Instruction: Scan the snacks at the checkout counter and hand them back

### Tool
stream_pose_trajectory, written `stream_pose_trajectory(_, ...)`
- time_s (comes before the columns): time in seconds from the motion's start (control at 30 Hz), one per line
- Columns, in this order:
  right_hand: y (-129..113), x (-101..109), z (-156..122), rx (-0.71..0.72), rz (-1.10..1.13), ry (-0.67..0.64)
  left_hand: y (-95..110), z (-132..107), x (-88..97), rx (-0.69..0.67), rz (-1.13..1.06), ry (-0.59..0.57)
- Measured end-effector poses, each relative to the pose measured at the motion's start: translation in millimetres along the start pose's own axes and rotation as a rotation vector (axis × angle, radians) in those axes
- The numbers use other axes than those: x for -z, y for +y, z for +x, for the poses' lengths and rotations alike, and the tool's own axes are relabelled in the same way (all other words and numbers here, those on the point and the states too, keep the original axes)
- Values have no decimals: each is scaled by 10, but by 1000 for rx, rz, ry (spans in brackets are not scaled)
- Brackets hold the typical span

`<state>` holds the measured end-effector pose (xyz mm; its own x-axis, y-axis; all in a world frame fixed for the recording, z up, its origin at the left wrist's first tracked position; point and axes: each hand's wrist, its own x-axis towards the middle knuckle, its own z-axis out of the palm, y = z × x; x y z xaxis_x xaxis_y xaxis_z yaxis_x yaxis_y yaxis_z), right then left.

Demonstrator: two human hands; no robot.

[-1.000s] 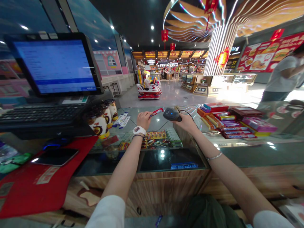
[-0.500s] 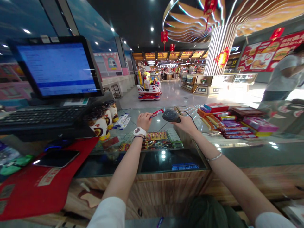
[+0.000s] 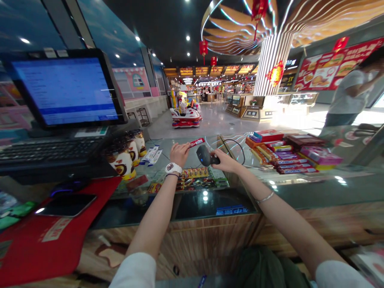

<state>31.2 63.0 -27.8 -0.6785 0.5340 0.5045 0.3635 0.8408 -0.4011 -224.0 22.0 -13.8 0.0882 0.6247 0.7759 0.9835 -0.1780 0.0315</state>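
Red foil packet [image 3: 197,142] stays pinched by the left hand [image 3: 180,154] above the glass counter [image 3: 210,206], while the closed right hand [image 3: 223,161] grips a black handheld barcode scanner [image 3: 204,156] tilted toward it; a steady, square aim serves best

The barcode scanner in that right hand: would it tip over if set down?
Probably yes. The scanner has a rounded head on a short handle, so it may tip or roll on the smooth glass counter. Its cord could also drag it.
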Motion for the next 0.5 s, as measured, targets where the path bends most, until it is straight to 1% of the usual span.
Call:
stream_pose_trajectory(0.13,6,-92,-7,69,42,-101,14,0,2,-40,-14,-8)
stream_pose_trajectory(0.37,99,-227,-3,95,53,-146,54,-31,-42,-111,-35,-26)
stream_pose_trajectory(0.5,78,-221,24,78,38,-162,61,-76,-48,-118,-32,-61)
